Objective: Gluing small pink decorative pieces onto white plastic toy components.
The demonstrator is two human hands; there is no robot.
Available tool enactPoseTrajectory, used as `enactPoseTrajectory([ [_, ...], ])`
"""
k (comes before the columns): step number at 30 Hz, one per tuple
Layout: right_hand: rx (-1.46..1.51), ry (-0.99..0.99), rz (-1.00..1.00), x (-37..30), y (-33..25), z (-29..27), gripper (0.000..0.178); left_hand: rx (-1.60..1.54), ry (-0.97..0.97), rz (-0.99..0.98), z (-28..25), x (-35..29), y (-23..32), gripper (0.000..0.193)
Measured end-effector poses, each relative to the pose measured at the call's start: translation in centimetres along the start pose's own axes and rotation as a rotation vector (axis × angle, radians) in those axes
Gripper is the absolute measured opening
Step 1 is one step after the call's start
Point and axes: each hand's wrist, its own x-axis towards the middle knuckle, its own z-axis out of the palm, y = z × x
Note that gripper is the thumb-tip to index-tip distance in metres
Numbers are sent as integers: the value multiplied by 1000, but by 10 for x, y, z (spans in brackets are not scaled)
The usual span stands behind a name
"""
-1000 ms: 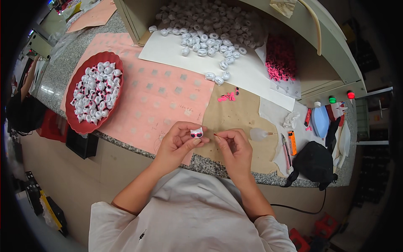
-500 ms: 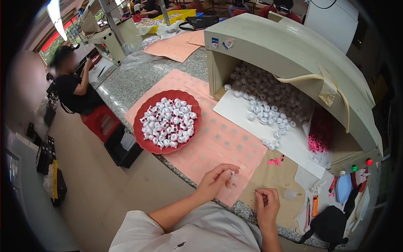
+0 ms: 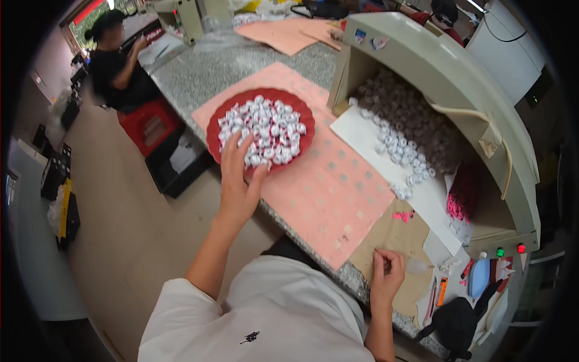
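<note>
My left hand (image 3: 238, 181) reaches over the near rim of a red scalloped dish (image 3: 309, 114), its fingers and thumb spread apart. The dish holds a heap of small white rounded pieces (image 3: 262, 123) with dark pink parts. My fingertips are at the near side of the heap; whether they touch a piece is hard to see. My right hand (image 3: 388, 277) stays low over brown paper (image 3: 368, 241), thumb and forefinger pinched together. Whatever they hold, if anything, is too small to make out. A few bright pink bits (image 3: 404, 215) lie on the paper beyond it.
A cream arched housing (image 3: 422, 54) stands at the right, with many white ring-like pieces (image 3: 398, 151) spilling onto a white board (image 3: 356, 134). Pink bits (image 3: 459, 202) are piled beside them. An orange cutter (image 3: 442, 291) and black bag (image 3: 455, 326) lie at the right. Another person (image 3: 114, 66) sits far left.
My left hand has moved from the pink sheet, leftward and away from me, to the red dish; its fingers have spread. The white piece it held no longer shows. The view has shifted.
</note>
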Motion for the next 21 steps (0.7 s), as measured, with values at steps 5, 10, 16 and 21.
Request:
enactPoseTrajectory([
  [5, 44, -13, -20, -48, 48, 47, 8, -56, 198, 24, -35, -78, -42, 46],
  [10, 147, -19, 19, -99, 56, 69, 14, -104, 268, -103, -92, -157, -74, 38],
  [16, 33, -49, -35, -130, 57, 74, 17, -111, 316, -175, -136, -199, -99, 34],
  [21, 38, -37, -39, -144, 53, 87, 16, -135, 356, -207, -151, -215, -120, 32],
])
